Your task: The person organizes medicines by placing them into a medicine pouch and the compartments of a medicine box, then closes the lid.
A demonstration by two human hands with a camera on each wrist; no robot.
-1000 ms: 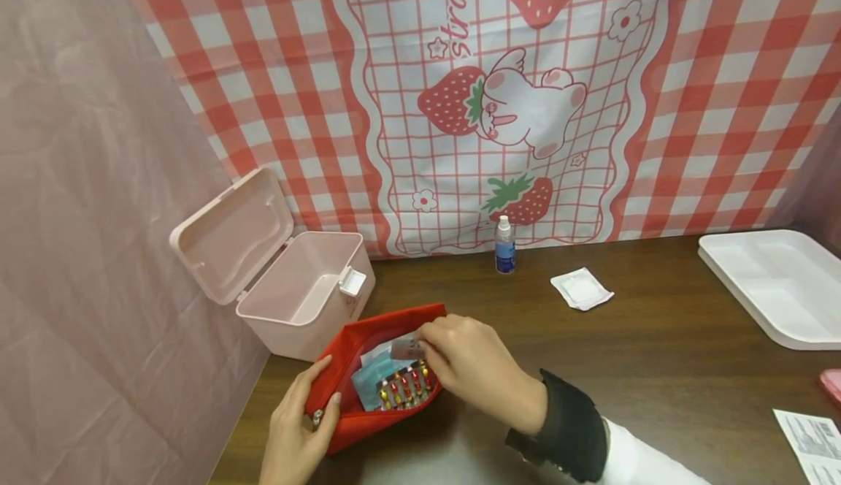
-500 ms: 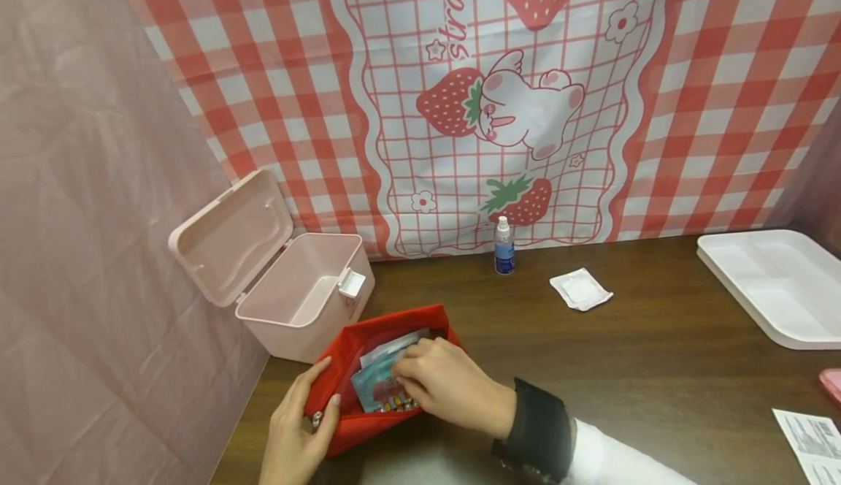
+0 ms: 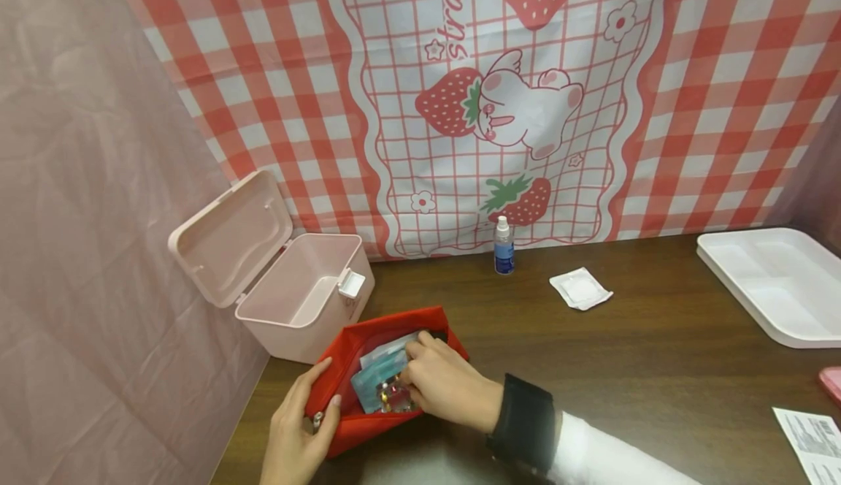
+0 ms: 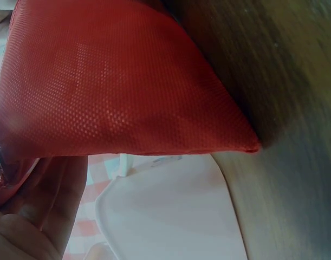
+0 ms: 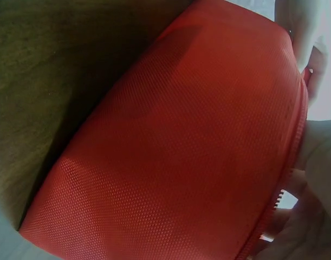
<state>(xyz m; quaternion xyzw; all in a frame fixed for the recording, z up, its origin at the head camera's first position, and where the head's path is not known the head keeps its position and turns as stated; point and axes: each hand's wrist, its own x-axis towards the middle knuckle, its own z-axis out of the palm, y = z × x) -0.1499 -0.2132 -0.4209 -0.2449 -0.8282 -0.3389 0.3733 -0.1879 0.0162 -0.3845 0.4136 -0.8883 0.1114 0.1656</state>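
Observation:
A red zippered pouch (image 3: 374, 430) lies on the table with its mouth spread wide. My left hand (image 3: 296, 415) grips the pouch's left end, thumb on the near rim and fingers on the far side. Inside it are a teal packet (image 3: 369, 381), a pale packet (image 3: 389, 350) behind that, and a blister pack of red and yellow capsules (image 3: 394, 395), partly covered. My right hand (image 3: 443, 383) reaches in over the right side, fingers bent beside the blister pack. Its fingertips are hidden, so what they hold cannot be made out. The right wrist view mostly shows the pouch's outer wall (image 5: 181, 135).
A pink box (image 3: 289, 339) with its lid raised stands behind the pouch on the left. Farther back are a small spray bottle (image 3: 504, 247) and a white square packet (image 3: 581, 289). At right lie a white tray (image 3: 742, 288), a printed sheet (image 3: 811, 437) and a pink item (image 3: 833, 383).
My right hand has moved left and deeper into the pouch from its right rim, where it pinched a small greyish translucent packet. That packet is no longer plainly visible. My left hand stays put.

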